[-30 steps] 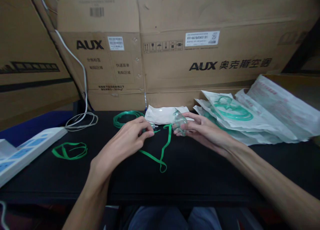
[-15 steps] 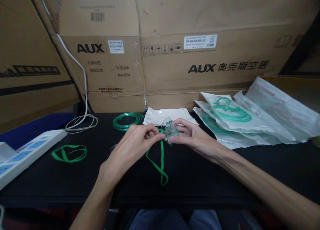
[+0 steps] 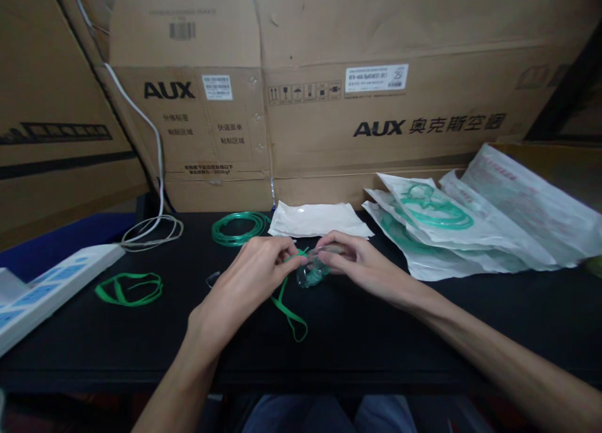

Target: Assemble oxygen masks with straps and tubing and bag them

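A clear plastic mask (image 3: pixel 311 273) with a green elastic strap (image 3: pixel 289 306) hangs between my two hands just above the black table (image 3: pixel 423 320). My left hand (image 3: pixel 249 276) pinches the strap where it meets the mask. My right hand (image 3: pixel 360 263) grips the mask's right side with curled fingers. The strap's loop trails down onto the table below my left hand.
A coiled green tube (image 3: pixel 235 227) and an empty white pouch (image 3: pixel 317 219) lie behind my hands. Sealed mask packets (image 3: pixel 451 226) are stacked at the right. A loose green strap (image 3: pixel 129 288), a white power strip (image 3: pixel 42 292) and a white cable (image 3: pixel 150 229) lie at the left. Cardboard boxes (image 3: pixel 376 106) wall the back.
My hands came together and lowered toward the table with the mask. The mask tipped downward and the strap's loop drew in shorter.
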The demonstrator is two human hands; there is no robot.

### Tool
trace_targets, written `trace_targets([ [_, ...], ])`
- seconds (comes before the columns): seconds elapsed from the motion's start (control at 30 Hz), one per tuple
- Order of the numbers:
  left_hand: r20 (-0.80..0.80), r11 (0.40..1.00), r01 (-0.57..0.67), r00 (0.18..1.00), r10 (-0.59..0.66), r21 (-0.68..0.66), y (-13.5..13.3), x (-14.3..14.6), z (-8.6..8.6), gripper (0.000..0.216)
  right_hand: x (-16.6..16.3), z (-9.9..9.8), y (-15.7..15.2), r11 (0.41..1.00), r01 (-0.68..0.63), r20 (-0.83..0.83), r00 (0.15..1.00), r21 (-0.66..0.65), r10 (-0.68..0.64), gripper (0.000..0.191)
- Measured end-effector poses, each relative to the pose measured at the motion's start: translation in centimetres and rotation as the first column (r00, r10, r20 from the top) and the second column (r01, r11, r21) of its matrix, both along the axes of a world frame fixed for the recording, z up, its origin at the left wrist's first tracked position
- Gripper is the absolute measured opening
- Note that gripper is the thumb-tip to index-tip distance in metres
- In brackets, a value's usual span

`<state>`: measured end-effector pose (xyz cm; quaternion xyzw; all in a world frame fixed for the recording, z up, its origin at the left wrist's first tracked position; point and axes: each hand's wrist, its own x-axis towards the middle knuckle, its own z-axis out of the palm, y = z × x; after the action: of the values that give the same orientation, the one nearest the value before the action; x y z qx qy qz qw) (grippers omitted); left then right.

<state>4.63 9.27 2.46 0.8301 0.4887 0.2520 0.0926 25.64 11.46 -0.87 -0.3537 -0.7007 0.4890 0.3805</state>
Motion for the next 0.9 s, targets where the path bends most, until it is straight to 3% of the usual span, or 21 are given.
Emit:
trace_targets([
  [0.2, -0.005, 0.996, 0.003, 1.0, -0.002, 0.084, 0.42, 0.17, -0.72, 0.02, -0.27, 0.22, -0.03, 0.987, 0.051, 0.061, 0.996, 0.155, -0.061, 0.008],
  [0.6, 0.001, 0.999, 0.042, 0.999, -0.042, 0.016, -0.08, 0.47, -0.31, 0.025, -0.35, -0.05, -0.17, 0.984, 0.035, 0.142, 0.988, 0.173, -0.06, 0.006],
  [0.9, -0.001, 0.992, 0.097, 0.995, -0.097, -0.076, -0.03, -0.04, -0.52, 0.026, -0.21, 0.02, -0.33, 0.872, 0.091, 0.282, 0.926, 0.482, -0.252, 0.007],
])
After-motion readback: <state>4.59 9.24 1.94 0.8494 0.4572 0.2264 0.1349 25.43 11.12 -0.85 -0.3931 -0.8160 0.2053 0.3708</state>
